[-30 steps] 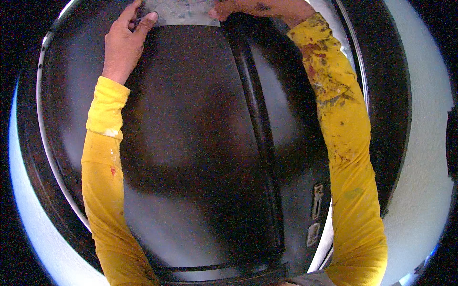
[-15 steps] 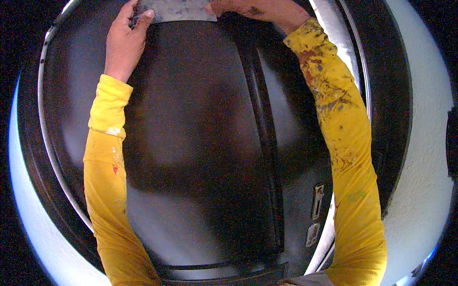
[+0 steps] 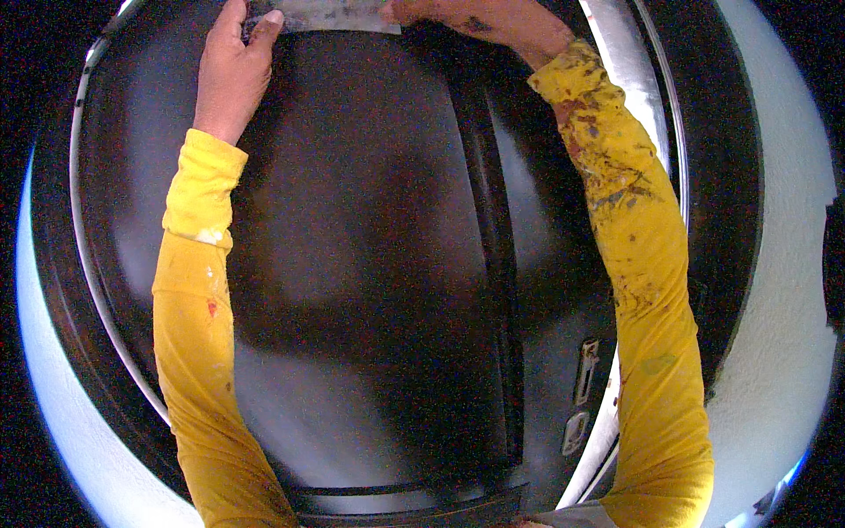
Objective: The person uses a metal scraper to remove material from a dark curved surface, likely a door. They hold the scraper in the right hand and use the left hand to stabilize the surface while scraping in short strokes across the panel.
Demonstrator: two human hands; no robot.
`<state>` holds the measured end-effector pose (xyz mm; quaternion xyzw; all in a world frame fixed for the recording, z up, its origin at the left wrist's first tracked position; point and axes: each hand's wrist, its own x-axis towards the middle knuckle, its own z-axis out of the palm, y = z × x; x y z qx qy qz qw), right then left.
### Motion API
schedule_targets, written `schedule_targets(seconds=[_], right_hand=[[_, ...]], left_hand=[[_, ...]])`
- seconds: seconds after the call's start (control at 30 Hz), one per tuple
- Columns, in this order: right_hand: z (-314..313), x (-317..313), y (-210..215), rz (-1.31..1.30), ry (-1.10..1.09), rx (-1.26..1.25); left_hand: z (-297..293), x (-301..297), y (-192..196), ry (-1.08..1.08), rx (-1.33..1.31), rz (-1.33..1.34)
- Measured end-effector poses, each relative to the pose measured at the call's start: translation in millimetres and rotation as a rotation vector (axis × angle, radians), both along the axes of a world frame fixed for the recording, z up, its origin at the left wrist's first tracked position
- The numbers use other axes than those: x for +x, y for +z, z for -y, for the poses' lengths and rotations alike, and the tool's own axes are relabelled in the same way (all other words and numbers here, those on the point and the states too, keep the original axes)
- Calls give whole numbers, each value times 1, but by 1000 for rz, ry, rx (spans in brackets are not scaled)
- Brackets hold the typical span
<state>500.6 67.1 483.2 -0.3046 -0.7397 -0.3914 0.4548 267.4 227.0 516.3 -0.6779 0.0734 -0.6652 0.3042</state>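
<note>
- The fingers (image 3: 264, 22) of the left hand (image 3: 231, 75), at the upper left of the frame, are closed over the left end of a flat grey metal blade (image 3: 330, 16), thumb and forefinger pinching its edge.
- The fingers (image 3: 400, 12) of the right hand (image 3: 480, 22), at the top centre, are curled onto the right end of the same blade; how tightly they clasp it cannot be told, since the frame's top edge cuts them off.
- The blade lies wide and level between the two hands, at the very top of the frame, flat against the upper part of a dark glossy door (image 3: 370, 264).
- Both hands are streaked with dark paint, the right more so.
- From the hands, two yellow sleeves run down to the lower edge: the left sleeve (image 3: 198, 334) with a few pale and red flecks, the right sleeve (image 3: 642, 264) heavily smeared with brown and dark stains.
- The door fills the centre, with a raised vertical moulding (image 3: 497, 290) right of the middle.
- Two small metal lock plates (image 3: 583, 396) sit on the door's edge at the lower right.
- A bright metal frame strip (image 3: 629, 62) curves along the door's right side, and a pale wall (image 3: 783, 290) lies beyond it at the right.
</note>
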Motion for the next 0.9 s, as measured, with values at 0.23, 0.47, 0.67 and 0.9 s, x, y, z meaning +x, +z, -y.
schedule_targets(seconds=[0.23, 0.47, 0.67, 0.9], right_hand=[[-1, -6, -1, -32, 11, 3], [11, 7, 2, -46, 91, -126], [16, 28, 13, 79, 352, -175], [44, 62, 18, -34, 175, -145]], left_hand=[[0, -5, 3, -53, 50, -24], [9, 4, 5, 50, 64, 54], [26, 29, 10, 80, 82, 55], [46, 55, 19, -5, 72, 7]])
